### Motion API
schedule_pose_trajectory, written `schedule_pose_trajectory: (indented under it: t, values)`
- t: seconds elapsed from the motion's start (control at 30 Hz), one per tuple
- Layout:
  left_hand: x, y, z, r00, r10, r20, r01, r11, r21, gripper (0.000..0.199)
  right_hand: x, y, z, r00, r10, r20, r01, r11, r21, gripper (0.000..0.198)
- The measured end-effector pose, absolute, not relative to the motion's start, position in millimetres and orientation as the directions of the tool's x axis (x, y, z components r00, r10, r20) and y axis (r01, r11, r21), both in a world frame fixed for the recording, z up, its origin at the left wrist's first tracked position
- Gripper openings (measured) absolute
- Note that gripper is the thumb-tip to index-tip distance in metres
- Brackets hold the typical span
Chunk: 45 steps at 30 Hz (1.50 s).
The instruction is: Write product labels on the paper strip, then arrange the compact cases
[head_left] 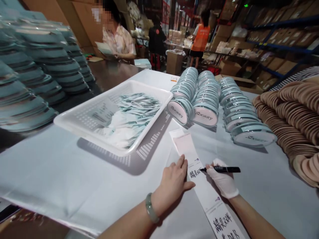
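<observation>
your gloved right hand pinches a black marker, its tip on the label strip. your left hand lies along the strip's left edge, thumb spread from the fingers, gripping nothing. the strip rests on the white tabletop. if that left hand eased off, the narrow paper could skid and spoil a stroke; a dragging glove or thumb could smear wet ink. the handwriting by the tip reads 精灵双, with another character perhaps begun; on the strip's nearer part it's 精灵双耳, over a line cut off by the view. beyond the strip's far end, stacked cases read "beauty" after an unclear stylised letter. left of the strip, a white basket holds packets with print too small to read.
</observation>
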State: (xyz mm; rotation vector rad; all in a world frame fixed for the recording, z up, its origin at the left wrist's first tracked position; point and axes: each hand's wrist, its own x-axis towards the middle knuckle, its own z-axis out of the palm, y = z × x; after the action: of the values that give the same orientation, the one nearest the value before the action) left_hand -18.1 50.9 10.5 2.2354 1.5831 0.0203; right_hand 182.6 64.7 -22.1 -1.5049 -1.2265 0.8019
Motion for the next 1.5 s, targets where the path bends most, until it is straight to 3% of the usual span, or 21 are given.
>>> schedule_pose_trajectory:
  t: [0.33, 0.6, 0.87, 1.03, 1.23, 1.33, 1.5]
  values:
    - [-18.4, 50.8, 10.4, 0.36, 0.908, -0.212, 0.901, -0.28, 0.331, 0.082, 184.5, 66.1, -18.2, 0.251, 0.956, 0.15, 0.417, 0.033, -0.908, 0.039]
    - [-17.8, 51.3, 11.8, 0.351, 0.911, -0.216, 0.906, -0.272, 0.325, 0.078, 188.9, 64.3, -26.6, 0.22, 0.967, 0.125, 0.351, 0.041, -0.936, 0.042]
    - [-18.2, 52.1, 11.4, 0.356, 0.91, -0.212, 0.902, -0.275, 0.332, 0.078, 188.1, 63.5, -23.4, 0.195, 0.974, 0.113, 0.388, 0.029, -0.921, 0.042]
    - [-18.2, 51.0, 11.7, 0.356, 0.909, -0.215, 0.902, -0.274, 0.334, 0.078, 186.4, 59.6, -19.0, 0.307, 0.928, 0.211, 0.413, 0.07, -0.908, 0.041]
    - [-19.4, 51.4, 12.2, 0.362, 0.907, -0.214, 0.896, -0.275, 0.349, 0.08, 167.7, 43.9, -11.6, 0.186, 0.979, -0.077, 0.291, -0.13, -0.948, 0.052]
    - [-20.0, 51.8, 13.6, 0.364, 0.905, -0.221, 0.893, -0.272, 0.358, 0.085, 163.7, 40.4, -10.3, 0.186, 0.981, -0.047, 0.362, -0.113, -0.925, 0.055]
    - [-20.3, 51.7, 14.1, 0.364, 0.904, -0.223, 0.891, -0.269, 0.366, 0.088, 166.7, 36.2, -20.5, 0.152, 0.987, 0.054, 0.412, -0.014, -0.911, 0.043]
